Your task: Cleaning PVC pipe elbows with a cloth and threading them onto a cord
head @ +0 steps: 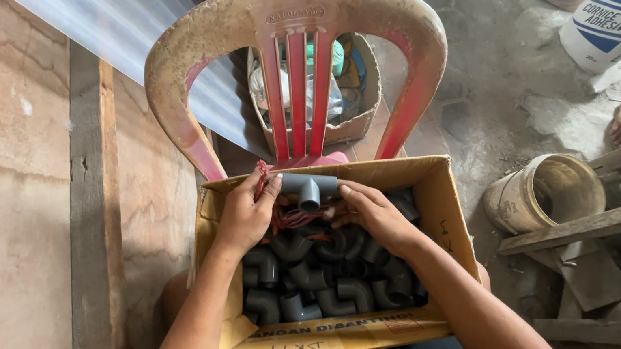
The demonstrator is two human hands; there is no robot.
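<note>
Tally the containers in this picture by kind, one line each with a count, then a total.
Cardboard box of grey pipe fittings under both hands: 1
Cardboard box behind the chair: 1
Bucket: 1
Sacks, at least partly in view: 3
Total: 6

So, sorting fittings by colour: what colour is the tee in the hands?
Grey tee fitting, head view.
</note>
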